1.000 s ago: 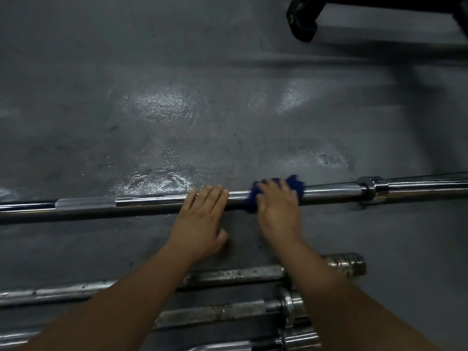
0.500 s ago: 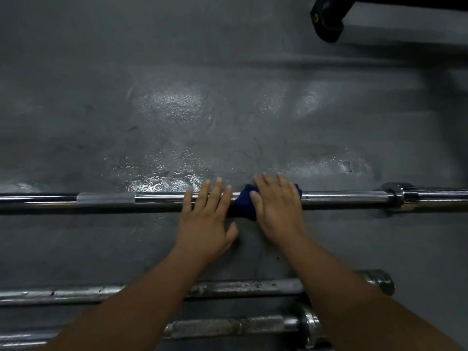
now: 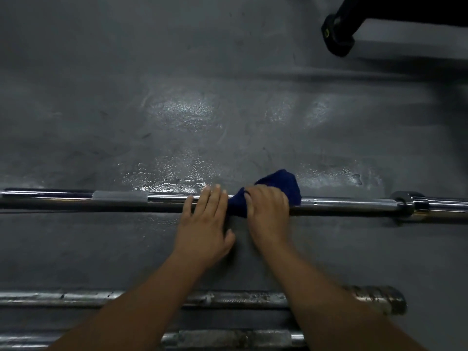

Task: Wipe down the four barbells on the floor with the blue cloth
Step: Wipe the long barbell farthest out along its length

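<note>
Right hand (image 3: 268, 209) curled over the blue cloth (image 3: 281, 183), gripping it down onto the shaft of the far barbell (image 3: 342, 202) at centre frame, with a fold of cloth poking out past the knuckles toward the upper right. Left hand (image 3: 205, 224) just beside it, fingers straight and close together, resting flat across the same shaft as if to steady it on the floor (image 3: 152, 72). Mid-wipe on this bar, by the look of it; impossible to tell how much of its length is done. Two nearer barbells, the second barbell (image 3: 240, 298) and the third barbell (image 3: 228, 338) along the bottom edge, looking spotted and dull, so probably not wiped yet; no fourth in view. Compared with half a second ago: cloth now more exposed, then mostly hidden under flat fingers; right fingers more bunched; both hands slightly further left along the shaft, away from the collar at right.
</note>
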`<action>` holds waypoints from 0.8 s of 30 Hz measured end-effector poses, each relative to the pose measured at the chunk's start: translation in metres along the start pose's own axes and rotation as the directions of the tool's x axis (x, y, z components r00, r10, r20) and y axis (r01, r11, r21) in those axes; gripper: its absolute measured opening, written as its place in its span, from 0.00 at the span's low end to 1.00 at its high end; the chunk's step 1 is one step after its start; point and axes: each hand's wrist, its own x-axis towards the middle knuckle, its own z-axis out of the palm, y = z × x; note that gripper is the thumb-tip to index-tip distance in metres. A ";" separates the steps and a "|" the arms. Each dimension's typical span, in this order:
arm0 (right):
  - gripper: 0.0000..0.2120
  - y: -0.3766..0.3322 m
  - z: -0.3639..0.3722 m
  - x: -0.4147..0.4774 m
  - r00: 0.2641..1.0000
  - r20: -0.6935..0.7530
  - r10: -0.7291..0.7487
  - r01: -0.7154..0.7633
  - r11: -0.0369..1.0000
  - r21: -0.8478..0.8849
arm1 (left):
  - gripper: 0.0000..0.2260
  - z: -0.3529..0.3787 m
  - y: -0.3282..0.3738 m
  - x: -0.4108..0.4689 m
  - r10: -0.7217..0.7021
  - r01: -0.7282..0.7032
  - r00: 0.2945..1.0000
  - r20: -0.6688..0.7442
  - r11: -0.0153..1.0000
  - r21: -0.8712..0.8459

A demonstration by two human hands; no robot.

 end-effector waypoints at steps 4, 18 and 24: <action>0.10 0.044 -0.013 0.006 0.954 0.128 -0.270 0.271 0.963 0.009 | 0.38 0.007 -0.001 -0.014 0.038 -0.038 0.999 0.008 0.999 0.022; 0.07 0.028 -0.018 -0.035 0.968 0.030 0.248 -0.249 0.967 0.045 | 0.39 0.012 0.009 -0.020 0.005 -0.005 1.000 -0.010 0.999 0.040; 0.09 0.050 -0.075 -0.012 0.775 0.469 0.423 -0.631 0.537 0.559 | 0.39 -0.006 0.010 -0.026 0.000 -0.002 0.999 0.054 0.999 0.037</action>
